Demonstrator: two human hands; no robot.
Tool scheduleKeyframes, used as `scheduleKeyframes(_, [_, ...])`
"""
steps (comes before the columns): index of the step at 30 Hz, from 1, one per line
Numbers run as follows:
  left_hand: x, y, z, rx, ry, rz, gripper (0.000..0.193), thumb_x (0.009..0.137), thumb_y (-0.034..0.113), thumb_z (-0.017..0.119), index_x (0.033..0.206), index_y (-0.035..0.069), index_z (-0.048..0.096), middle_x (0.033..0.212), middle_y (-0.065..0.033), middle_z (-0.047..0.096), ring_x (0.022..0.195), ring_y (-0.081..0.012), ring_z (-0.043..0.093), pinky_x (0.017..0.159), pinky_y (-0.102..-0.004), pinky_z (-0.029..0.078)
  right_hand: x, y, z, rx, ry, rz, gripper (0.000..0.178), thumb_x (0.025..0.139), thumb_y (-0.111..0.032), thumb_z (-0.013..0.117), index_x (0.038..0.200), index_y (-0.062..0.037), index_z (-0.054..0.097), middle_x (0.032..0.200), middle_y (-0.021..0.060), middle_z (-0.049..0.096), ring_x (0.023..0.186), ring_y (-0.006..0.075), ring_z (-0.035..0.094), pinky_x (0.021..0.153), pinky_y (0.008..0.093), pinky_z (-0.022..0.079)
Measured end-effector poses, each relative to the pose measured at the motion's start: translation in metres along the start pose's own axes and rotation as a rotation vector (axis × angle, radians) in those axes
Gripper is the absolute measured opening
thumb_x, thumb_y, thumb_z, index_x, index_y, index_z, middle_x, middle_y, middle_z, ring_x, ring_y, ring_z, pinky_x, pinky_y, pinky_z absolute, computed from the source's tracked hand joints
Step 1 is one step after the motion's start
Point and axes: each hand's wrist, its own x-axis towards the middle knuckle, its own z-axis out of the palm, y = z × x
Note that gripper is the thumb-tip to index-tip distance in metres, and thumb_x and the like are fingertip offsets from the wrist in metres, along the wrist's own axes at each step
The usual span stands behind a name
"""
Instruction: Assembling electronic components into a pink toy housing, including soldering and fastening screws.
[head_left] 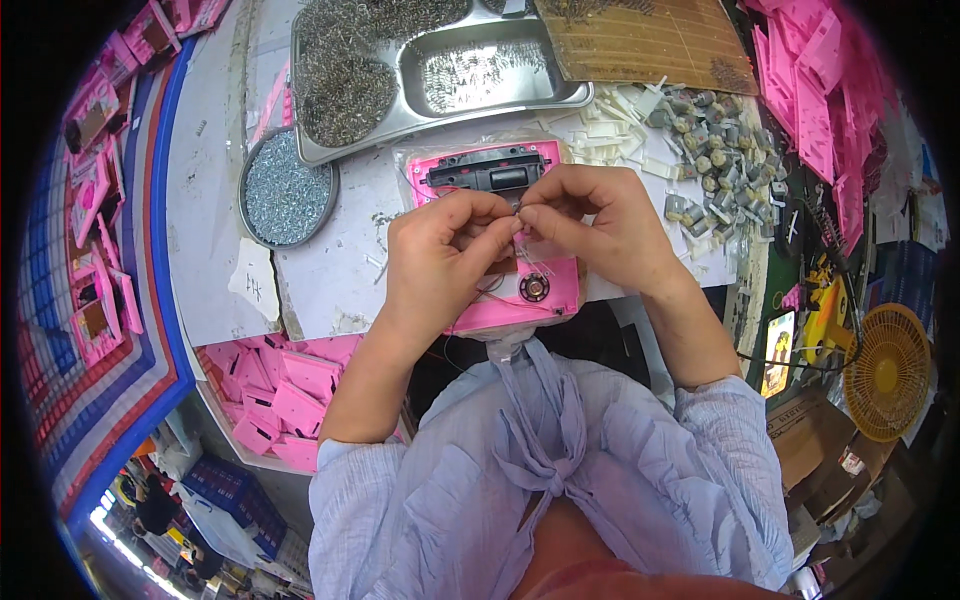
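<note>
Over a pink plastic housing (480, 320), my left hand (440, 250) and my right hand (610, 225) meet fingertip to fingertip. Both are closed in a pinch on what looks like thin wire (535, 264), mostly hidden by the fingers; loose strands show just below them. A black battery holder (490, 170) sits at the far end of the housing, beyond my hands. Near its close right corner is a small round speaker (534, 288). Part of the housing's middle is covered by my hands.
A round dish of small screws (288, 190) stands left of a metal tray (575, 97) holding springs. White plastic parts (610, 130) and small grey motors (715, 150) lie piled at right. Pink parts (285, 395) fill a box at lower left; a yellow fan (886, 372) stands right.
</note>
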Motion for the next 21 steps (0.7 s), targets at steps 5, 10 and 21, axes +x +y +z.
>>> scheduleKeyframes(5, [-0.001, 0.002, -0.001, -0.073, 0.012, -0.041, 0.008, 0.093, 0.001, 0.071, 0.097, -0.005, 0.071, 0.079, -0.0088, 0.072, 0.069, -0.013, 0.073, 0.06, -0.0256, 0.061, -0.001, -0.002, 0.003, -0.112, 0.059, -0.083, 0.01, 0.09, -0.006, 0.074, 0.096, 0.0022, 0.073, 0.083, 0.0031, 0.071, 0.071, 0.0073, 0.064, 0.064, 0.0238, 0.052])
scheduleKeyframes(10, [-0.001, -0.002, 0.001, -0.049, 0.022, 0.043, 0.003, 0.091, -0.001, 0.071, 0.092, -0.003, 0.071, 0.081, -0.0062, 0.067, 0.064, -0.0119, 0.07, 0.053, -0.0228, 0.054, -0.02, -0.001, -0.005, -0.387, 0.195, -0.302, 0.006, 0.088, -0.002, 0.073, 0.092, 0.0025, 0.073, 0.082, 0.0048, 0.07, 0.072, 0.0099, 0.065, 0.066, 0.0251, 0.052])
scheduleKeyframes(21, [0.002, -0.004, 0.003, 0.484, 0.129, 0.515, 0.012, 0.077, 0.0, 0.077, 0.087, 0.001, 0.07, 0.096, -0.011, 0.056, 0.088, -0.0236, 0.057, 0.077, -0.0333, 0.046, -0.164, 0.05, -0.137, 0.411, 1.164, -0.239, 0.064, 0.097, -0.005, 0.063, 0.153, -0.0044, 0.032, 0.128, 0.0149, 0.058, 0.086, 0.0166, 0.062, 0.073, 0.0328, 0.055])
